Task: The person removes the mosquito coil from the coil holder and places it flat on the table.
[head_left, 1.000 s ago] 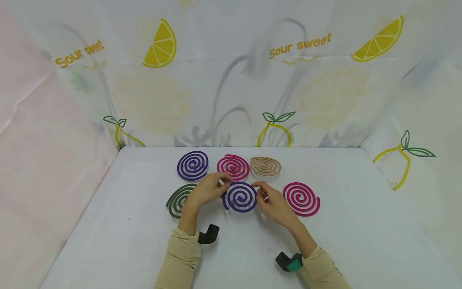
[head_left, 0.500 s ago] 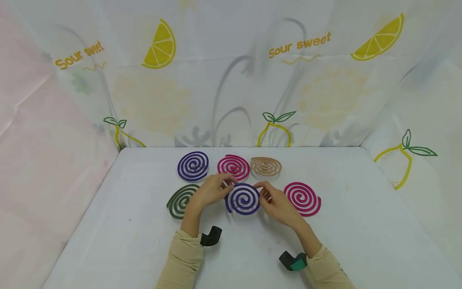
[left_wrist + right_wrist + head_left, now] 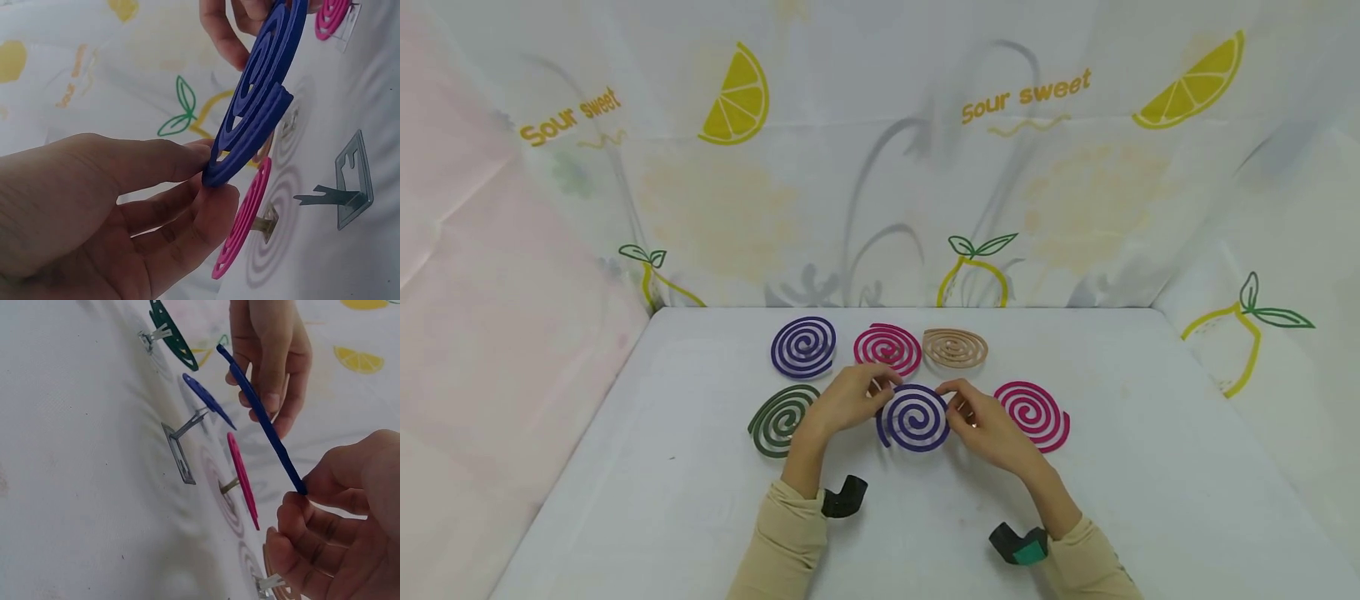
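Note:
A blue spiral coil (image 3: 917, 418) is held off the white table between both hands. The left hand (image 3: 850, 398) pinches its left edge between thumb and fingers; in the left wrist view that hand (image 3: 144, 206) grips the coil's (image 3: 250, 112) rim. At the opposite edge the right hand (image 3: 992, 429) pinches it, and the right wrist view shows thumb and fingertips of the right hand (image 3: 350, 512) on the end of the coil (image 3: 269, 425). Below the coil a small metal stand (image 3: 353, 187) with upright prongs rests on the table, also visible as a stand (image 3: 179, 453) in the right wrist view.
Behind the hands are a blue coil (image 3: 803, 347), a pink coil (image 3: 887, 348) and a tan coil (image 3: 955, 347). A green coil (image 3: 781, 421) lies beside the left forearm, and another pink coil (image 3: 1032, 417) right of the right hand. Printed cloth hangs behind the table.
Both hands and the held blue coil have shifted slightly to the right and nearer the person. The other coils keep their places on the table.

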Available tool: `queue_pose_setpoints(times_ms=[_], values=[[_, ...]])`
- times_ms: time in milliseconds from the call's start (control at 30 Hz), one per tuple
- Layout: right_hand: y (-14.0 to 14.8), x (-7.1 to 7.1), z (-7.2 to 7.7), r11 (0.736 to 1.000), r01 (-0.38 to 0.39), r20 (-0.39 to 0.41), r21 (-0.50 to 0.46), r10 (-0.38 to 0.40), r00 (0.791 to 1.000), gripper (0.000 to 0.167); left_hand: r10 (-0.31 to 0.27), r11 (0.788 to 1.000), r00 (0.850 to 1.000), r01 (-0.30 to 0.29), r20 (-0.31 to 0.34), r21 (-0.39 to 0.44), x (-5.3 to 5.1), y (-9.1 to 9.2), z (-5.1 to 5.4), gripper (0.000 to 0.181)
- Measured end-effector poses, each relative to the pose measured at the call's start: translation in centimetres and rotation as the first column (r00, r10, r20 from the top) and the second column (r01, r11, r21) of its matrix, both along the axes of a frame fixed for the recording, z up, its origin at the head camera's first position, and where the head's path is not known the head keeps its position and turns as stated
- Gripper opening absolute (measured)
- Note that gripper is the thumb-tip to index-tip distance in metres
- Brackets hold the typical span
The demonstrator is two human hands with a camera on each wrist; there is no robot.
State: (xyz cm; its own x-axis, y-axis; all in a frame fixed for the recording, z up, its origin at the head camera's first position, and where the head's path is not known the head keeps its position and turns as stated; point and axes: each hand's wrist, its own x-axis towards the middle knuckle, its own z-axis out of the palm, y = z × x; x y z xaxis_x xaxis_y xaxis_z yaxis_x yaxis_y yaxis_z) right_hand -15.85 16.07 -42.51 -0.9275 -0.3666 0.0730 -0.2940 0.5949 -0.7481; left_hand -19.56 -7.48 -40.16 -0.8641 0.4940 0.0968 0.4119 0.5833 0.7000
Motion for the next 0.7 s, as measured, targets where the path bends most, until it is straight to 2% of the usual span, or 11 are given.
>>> queue_pose_setpoints(times_ms=[267,467,700], values=[[0.6,-0.1,0.4,1.000,-0.006,0.020,0.001,0.006,1.000,0.029,-0.009,1.000,1.000,0.009,0.020,-0.003,0.1,0.6,0.0,0.021],[1.3,-0.2,0.5,1.000,-0.016,0.016,0.013,0.015,1.000,0.028,-0.021,1.000,1.000,0.021,0.011,0.018,0.3,1.1,0.0,0.027],[1.8,-0.2,0.6,0.999,-0.021,0.029,0.026,0.020,0.999,0.025,-0.019,1.000,1.000,0.018,0.011,0.003,0.7,1.6,0.1,0.024]])
